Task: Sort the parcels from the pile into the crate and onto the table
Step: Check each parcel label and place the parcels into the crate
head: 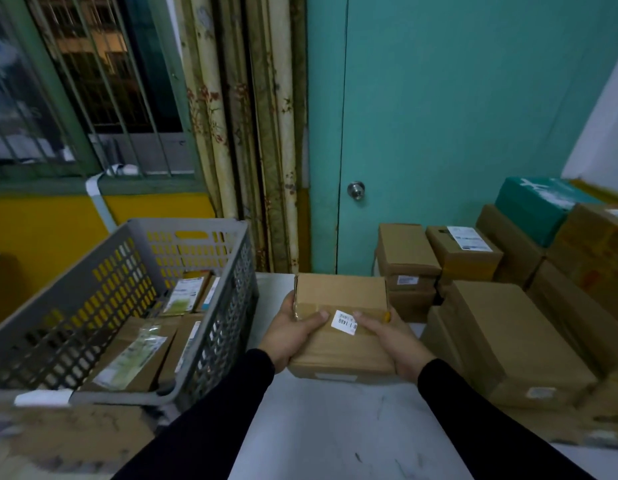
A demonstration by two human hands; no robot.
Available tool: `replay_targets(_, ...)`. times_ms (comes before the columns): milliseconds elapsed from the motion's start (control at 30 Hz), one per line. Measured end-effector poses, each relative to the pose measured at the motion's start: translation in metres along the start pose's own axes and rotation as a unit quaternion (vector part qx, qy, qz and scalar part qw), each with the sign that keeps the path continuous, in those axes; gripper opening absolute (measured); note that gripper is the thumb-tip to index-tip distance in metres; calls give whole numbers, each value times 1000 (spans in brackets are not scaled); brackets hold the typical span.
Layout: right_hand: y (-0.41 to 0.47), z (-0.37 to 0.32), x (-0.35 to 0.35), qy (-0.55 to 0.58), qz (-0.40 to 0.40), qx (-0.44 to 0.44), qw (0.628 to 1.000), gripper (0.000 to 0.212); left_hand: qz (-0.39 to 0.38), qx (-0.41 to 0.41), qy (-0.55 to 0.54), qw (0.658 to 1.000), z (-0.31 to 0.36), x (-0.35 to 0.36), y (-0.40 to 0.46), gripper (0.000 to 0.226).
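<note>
A small brown cardboard parcel [340, 299] with a white number sticker is held above the white table [335, 427], in the middle of the view. My left hand [288, 329] grips its left side, thumb on top. Its right side is gripped by my right hand [396, 336], thumb next to the sticker. The grey perforated crate [231, 306] stands just to the left and holds several labelled parcels [134, 355]. The pile of brown parcels [515, 337] lies to the right.
A teal box [539, 209] tops the pile at the far right. Behind the table are a teal door [439, 116] with a knob, a curtain and a barred window. Blurred cardboard [65, 441] lies at the lower left.
</note>
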State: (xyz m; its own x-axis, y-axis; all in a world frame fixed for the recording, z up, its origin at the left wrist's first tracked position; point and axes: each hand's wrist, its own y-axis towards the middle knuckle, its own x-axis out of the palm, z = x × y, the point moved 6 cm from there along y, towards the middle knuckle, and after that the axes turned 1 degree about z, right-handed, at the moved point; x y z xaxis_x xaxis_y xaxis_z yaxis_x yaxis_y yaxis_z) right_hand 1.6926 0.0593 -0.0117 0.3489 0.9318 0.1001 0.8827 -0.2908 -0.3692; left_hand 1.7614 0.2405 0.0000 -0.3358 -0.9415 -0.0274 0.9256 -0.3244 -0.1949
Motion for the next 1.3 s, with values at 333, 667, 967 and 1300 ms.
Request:
replay_targets(333,0,5,6,7,-1,-25,1000,67,15,14,29,999,-8,-8,2,56)
replay_targets(667,-3,10,3,7,-11,-52,999,61,33,-21,-63,997,-13,-11,-2,51)
replay_targets(967,10,23,-7,131,-1,24,991,75,36,-138,-119,982,-19,-20,-5,37)
replay_targets(1300,3,21,0,9,-13,18,1000,77,13,-115,-83,990,-33,-13,-5,72)
